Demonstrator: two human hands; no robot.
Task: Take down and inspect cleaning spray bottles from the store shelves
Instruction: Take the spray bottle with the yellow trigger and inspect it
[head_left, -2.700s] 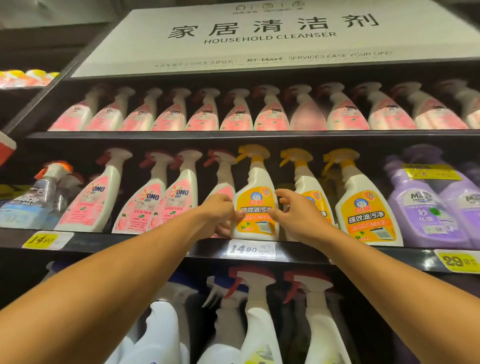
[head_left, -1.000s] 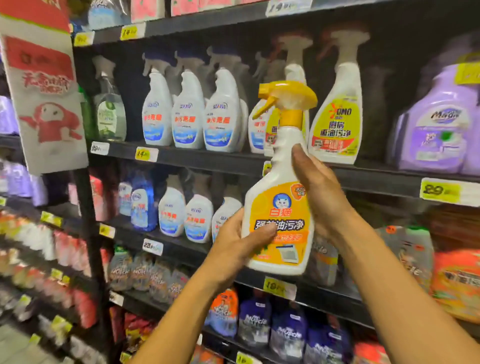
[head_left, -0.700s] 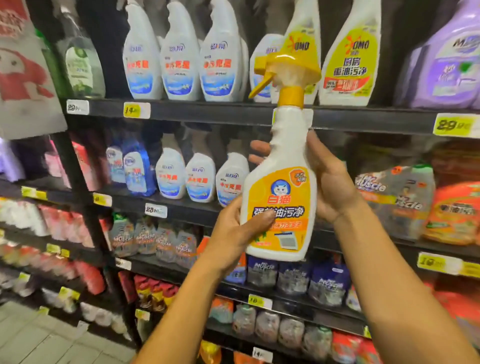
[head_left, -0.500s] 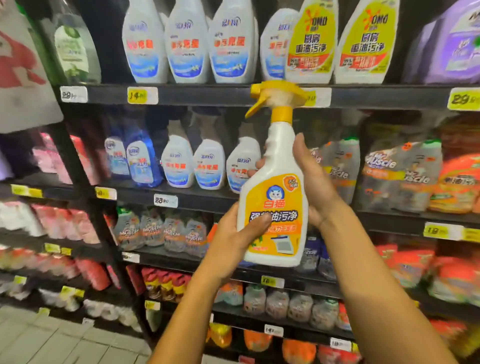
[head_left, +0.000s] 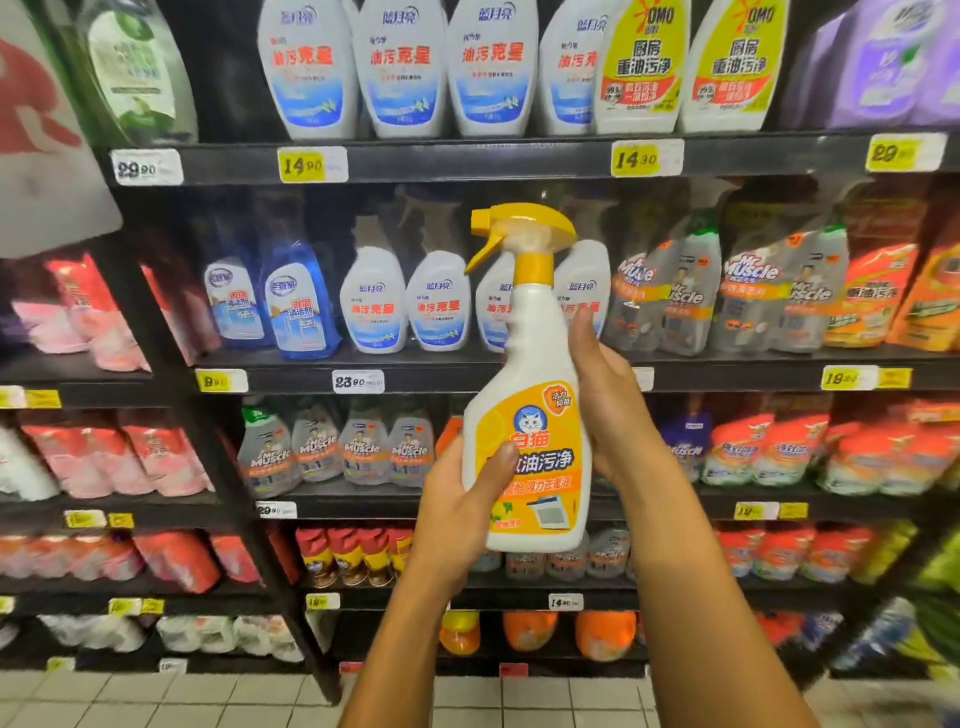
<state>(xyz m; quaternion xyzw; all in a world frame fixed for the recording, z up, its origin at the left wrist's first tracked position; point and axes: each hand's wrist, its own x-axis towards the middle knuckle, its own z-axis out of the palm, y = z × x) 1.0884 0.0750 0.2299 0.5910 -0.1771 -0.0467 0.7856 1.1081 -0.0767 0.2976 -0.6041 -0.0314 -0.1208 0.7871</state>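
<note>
I hold a white spray bottle (head_left: 530, 364) with a yellow trigger head and an orange-yellow label upright in front of the shelves, label facing me. My left hand (head_left: 460, 512) grips its lower left side, thumb across the label. Along the bottle's right side lies my right hand (head_left: 615, 410), fingers reaching up to the neck. Both forearms come up from the bottom of the view.
Black store shelves (head_left: 467, 158) run across the view with yellow price tags. White and blue spray bottles (head_left: 400, 67) stand on the top row, grey refill pouches (head_left: 670, 291) to the right, red and orange packs lower down. Tiled floor (head_left: 156, 701) shows at the bottom.
The bottle came off the shelf between my two hands and has moved lower in the view. The view has tilted down, showing lower shelves and the floor.
</note>
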